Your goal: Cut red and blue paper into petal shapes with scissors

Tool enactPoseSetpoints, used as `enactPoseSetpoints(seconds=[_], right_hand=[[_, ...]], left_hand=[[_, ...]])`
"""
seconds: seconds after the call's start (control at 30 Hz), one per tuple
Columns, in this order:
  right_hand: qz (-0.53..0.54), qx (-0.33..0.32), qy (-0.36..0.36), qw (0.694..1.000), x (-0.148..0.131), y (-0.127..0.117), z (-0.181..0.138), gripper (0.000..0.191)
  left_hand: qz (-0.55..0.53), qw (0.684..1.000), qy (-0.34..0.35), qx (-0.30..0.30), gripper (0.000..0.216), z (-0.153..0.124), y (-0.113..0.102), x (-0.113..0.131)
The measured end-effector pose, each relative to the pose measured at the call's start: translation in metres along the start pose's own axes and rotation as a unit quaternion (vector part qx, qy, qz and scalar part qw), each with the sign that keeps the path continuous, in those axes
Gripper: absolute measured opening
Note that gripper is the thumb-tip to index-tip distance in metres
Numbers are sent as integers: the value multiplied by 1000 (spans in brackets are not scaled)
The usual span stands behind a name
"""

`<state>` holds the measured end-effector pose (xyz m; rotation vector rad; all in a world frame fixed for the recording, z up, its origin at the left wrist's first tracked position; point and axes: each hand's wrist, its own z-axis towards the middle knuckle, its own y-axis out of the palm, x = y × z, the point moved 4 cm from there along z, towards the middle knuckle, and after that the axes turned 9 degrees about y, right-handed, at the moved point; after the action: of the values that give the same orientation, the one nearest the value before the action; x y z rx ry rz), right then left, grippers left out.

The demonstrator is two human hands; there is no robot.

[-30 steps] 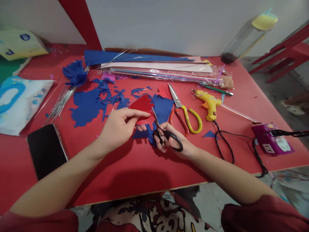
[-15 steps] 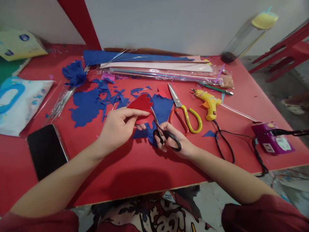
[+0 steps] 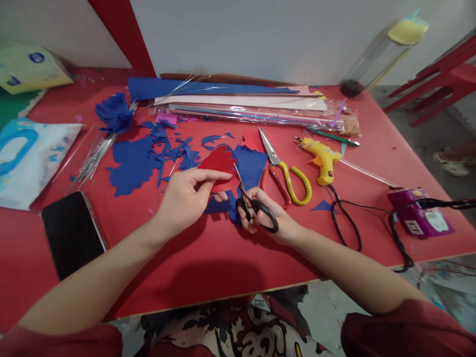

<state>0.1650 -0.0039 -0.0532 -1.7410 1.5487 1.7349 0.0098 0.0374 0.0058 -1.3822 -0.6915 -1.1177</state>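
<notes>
My left hand (image 3: 186, 198) pinches a red paper cut-out (image 3: 219, 166) with a scalloped top edge, holding it just above the red table (image 3: 223, 267). Black-handled scissors (image 3: 253, 206) are gripped in my right hand (image 3: 273, 218), fingers through the loops. Their blades point up and left into the right edge of the red paper. Under both lies a blue paper sheet (image 3: 251, 166).
Orange-and-yellow scissors (image 3: 284, 173), a yellow glue gun (image 3: 323, 158) with a black cord and a purple socket block (image 3: 422, 218) lie to the right. Blue paper scraps (image 3: 148, 156), a blue paper flower (image 3: 115, 114) and wrapped rolls (image 3: 253, 106) lie behind. A phone (image 3: 72, 233) rests at left.
The red paper has turned slightly in my left hand and the scissors have shifted a little along its edge. Both hands stay in place.
</notes>
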Motion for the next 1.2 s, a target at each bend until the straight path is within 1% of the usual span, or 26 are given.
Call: enactPoseSetpoints(seconds=[0.13,0.4,0.57,0.73,0.93,1.2], right_hand=[[1,5,-12,1000,1,0,1,48],[-6,32,-21,999,2,2,2,49],[-1,30,-31,999,2,2,2,47],[-3,32,-37,999,4,2,3,46],[-6,46,-28,999,6,2,4,47],[5,64,-17,998,6,3,4,51]], left_hand=[[-32,999,-17,11,23,-1,3,-1],[-78,996,-47,25,24,-5,7,-10],[-66,996,-39,41,23,-4,7,-5],[-53,997,-35,42,23,-5,9,-3],[-73,995,-54,42,24,-7,11,-7],[-94,992,-72,47,24,-6,12,-8]])
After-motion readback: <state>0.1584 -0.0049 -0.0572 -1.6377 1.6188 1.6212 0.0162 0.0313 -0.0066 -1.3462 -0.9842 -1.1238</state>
